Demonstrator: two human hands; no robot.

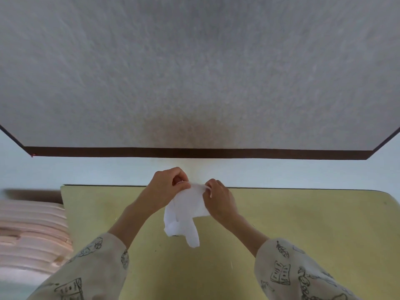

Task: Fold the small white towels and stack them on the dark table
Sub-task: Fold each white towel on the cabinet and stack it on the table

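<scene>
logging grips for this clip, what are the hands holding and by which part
Both hands hold one small white cloth towel by its top edge: the left hand pinches one end, the right hand the other. The rest hangs loose.

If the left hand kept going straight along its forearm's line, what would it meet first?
Probably nothing on the table: the left hand points up-right past the towel toward the pale wall. Depth is unclear.
</scene>
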